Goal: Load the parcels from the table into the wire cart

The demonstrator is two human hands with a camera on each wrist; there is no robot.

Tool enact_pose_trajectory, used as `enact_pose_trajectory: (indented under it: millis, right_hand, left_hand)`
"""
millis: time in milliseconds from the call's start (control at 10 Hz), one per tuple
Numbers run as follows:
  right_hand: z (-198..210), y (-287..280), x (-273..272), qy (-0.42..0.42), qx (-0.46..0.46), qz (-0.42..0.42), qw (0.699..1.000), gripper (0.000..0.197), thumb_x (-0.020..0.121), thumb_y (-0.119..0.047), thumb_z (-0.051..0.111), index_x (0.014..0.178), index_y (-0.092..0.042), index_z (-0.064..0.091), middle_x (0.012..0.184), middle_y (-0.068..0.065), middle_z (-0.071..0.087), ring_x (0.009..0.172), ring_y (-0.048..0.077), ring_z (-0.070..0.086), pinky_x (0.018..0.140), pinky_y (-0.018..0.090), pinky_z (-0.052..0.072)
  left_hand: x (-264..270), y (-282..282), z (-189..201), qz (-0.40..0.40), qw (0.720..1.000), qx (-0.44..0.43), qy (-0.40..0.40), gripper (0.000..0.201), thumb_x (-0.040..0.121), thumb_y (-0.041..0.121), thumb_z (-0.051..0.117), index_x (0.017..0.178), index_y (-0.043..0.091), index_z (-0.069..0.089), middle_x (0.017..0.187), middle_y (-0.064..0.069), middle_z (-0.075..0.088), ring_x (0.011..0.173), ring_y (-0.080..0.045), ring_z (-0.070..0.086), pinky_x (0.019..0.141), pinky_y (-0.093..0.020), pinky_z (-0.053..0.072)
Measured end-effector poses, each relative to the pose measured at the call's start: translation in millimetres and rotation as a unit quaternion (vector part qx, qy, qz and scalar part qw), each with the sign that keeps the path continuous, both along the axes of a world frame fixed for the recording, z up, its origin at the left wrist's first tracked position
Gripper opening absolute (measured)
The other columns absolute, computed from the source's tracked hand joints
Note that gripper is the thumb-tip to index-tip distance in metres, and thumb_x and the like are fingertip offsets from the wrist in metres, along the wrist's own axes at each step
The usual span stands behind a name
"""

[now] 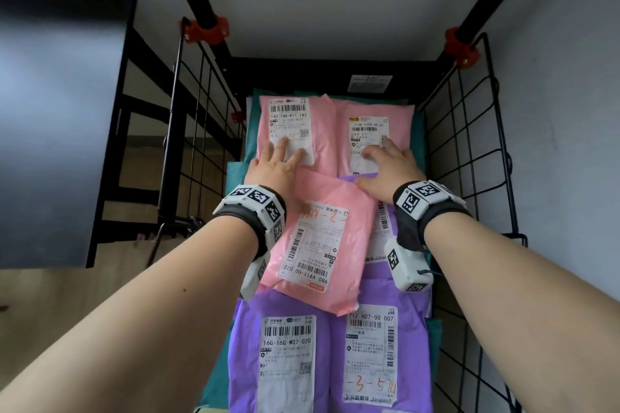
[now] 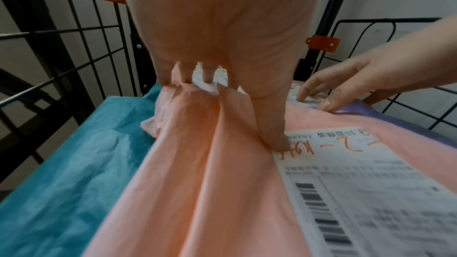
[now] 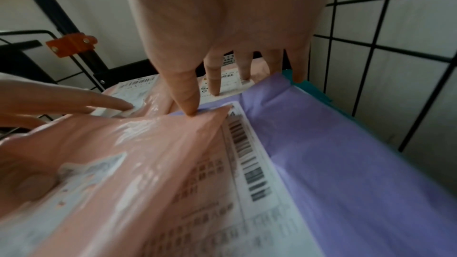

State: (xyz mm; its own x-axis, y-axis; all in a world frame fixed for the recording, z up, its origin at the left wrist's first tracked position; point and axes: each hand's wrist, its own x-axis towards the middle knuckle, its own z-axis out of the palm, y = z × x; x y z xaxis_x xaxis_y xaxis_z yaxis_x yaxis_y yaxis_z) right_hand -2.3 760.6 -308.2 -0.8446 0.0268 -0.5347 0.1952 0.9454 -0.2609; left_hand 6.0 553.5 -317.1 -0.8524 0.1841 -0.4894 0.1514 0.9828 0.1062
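Both hands (image 1: pixel 330 166) spread flat on pink parcels (image 1: pixel 320 241), labels "140-14A-K11 143", "980 Y911-00 022".

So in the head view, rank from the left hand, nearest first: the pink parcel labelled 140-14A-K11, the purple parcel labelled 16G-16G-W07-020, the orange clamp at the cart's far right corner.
1. Pink parcel, under the left hand.
2. Purple parcel, near end.
3. Orange clamp, far right corner.

Wire cart (image 1: pixel 469 131) walls flanking; open top
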Motion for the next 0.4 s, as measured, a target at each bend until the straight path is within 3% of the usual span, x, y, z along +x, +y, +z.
enact_pose_trajectory:
  millis: [200,400]
  right_hand:
    - [1.4,-2.2,-0.5,-0.016,0.015,0.006,1.000,0.055,0.083,-0.039,0.063,0.132,-0.037,0.040,0.158,-0.006,0.012,0.142,0.033,0.014,0.113,0.052,0.021]
    - [13.3,-4.2,8.6,-0.018,0.022,0.021,0.999,0.060,0.088,-0.034,0.053,0.144,-0.039,0.031,0.160,-0.004,0.008,0.145,0.031,0.007,0.116,0.056,0.006]
  left_hand:
    - [3.0,4.5,-1.5,0.013,1.000,-0.011,-0.005,0.105,0.071,0.041,0.077,0.150,0.031,0.008,0.159,-0.005,-0.004,0.146,-0.030,0.000,0.118,-0.049,0.017]
    - [7.3,1.6,15.0,0.016,1.000,0.000,-0.022,0.103,0.077,0.052,0.069,0.151,0.032,0.001,0.160,-0.002,-0.009,0.147,-0.026,-0.006,0.117,-0.057,0.007]
